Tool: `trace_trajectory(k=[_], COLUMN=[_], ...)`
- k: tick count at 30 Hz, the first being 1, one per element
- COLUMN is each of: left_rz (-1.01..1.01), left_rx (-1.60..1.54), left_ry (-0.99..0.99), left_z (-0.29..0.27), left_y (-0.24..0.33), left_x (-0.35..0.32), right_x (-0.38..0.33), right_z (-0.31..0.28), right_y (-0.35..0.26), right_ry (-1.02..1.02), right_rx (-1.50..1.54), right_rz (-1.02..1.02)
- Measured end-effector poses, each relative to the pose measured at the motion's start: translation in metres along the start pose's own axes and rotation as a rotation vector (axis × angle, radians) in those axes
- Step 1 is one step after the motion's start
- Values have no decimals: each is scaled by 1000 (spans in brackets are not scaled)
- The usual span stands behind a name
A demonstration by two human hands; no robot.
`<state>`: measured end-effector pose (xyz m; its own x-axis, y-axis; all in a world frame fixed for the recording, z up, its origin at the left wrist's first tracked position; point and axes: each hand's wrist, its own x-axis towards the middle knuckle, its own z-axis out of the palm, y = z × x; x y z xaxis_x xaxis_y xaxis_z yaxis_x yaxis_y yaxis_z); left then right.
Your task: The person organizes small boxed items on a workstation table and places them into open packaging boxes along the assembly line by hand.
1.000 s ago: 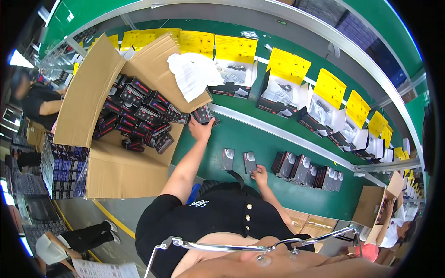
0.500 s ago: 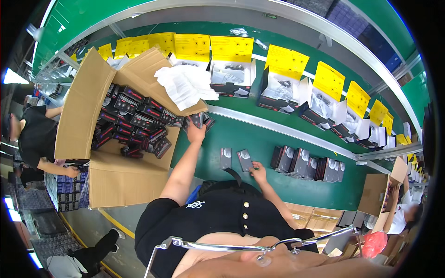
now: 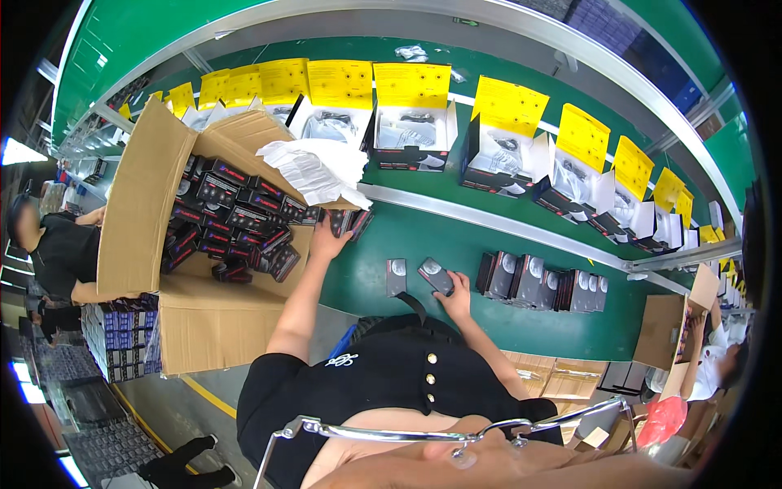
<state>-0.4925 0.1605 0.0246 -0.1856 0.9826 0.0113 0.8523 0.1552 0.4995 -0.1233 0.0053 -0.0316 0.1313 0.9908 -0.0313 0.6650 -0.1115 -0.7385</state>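
My right hand [image 3: 456, 298] grips the near right edge of a small dark box [image 3: 435, 275], which sits tilted over the green tabletop. Beside it, to the left, another flat dark box [image 3: 396, 276] lies by itself. My left hand [image 3: 327, 240] is beside the open cardboard carton's right edge, its fingers closed on a small dark box [image 3: 340, 222]. More such boxes stand against that one, partly hidden by the hand. Inside the carton [image 3: 220, 326] many small black boxes [image 3: 232, 208] with red and blue marks lie in a loose heap.
Crumpled white paper [image 3: 322, 171] hangs over the carton's flap. Rows of small dark boxes [image 3: 529, 279] stand to the right on the green table [image 3: 383, 326]. Behind a metal rail, open yellow-lidded boxes [image 3: 411, 134] line the shelf. Co-workers [image 3: 69, 253] are at both sides.
My left hand has shifted left and down along the boxes by the carton. The box at my right hand has turned and tilted, and that hand has come up around it.
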Motion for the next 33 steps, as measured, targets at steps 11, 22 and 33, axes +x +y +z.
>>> trace_trajectory(k=[11, 22, 33], left_rz=[496, 473, 402], left_rx=[-25, -271, -432], left_ry=[117, -96, -76], left_z=[-4, 72, 61], left_y=[38, 43, 65], left_x=[30, -103, -109], right_x=[77, 345, 361], right_z=[-23, -100, -119], right_y=[-45, -141, -126], right_ry=[210, 367, 131], right_rx=[618, -87, -557], right_rz=[134, 35, -38])
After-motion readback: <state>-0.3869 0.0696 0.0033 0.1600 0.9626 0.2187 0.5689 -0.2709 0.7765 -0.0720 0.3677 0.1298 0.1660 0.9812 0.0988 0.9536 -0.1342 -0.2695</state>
